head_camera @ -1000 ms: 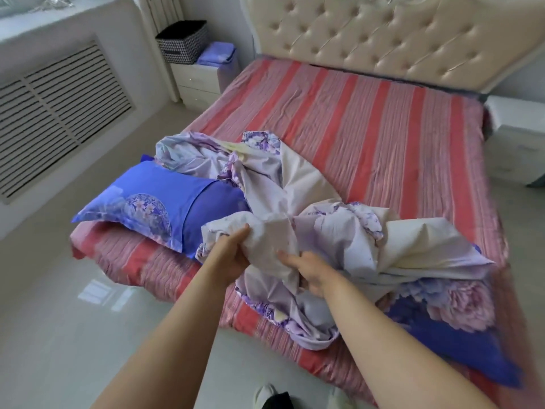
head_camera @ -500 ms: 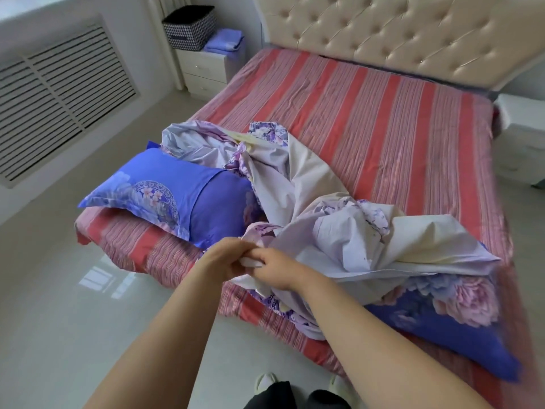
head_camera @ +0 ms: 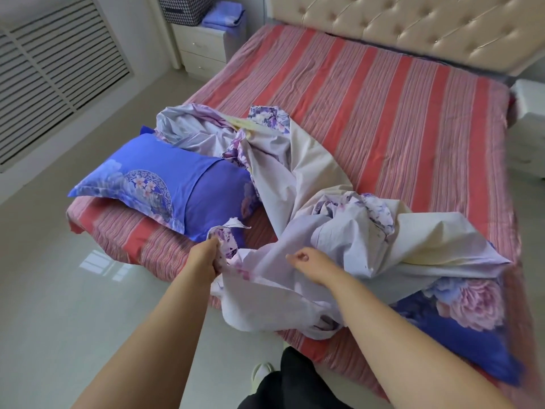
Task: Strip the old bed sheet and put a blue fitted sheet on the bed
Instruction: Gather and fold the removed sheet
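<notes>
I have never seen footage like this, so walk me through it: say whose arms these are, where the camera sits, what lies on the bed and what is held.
There is no machine: a person wears one camera on the head, looking down at their own arms. The left hand grips a corner of the crumpled lilac floral sheet; the right hand rests loosely curled on it. The sheet lies heaped on the red striped mattress cover, between two blue floral pillows. A folded blue cloth sits on the nightstand.
</notes>
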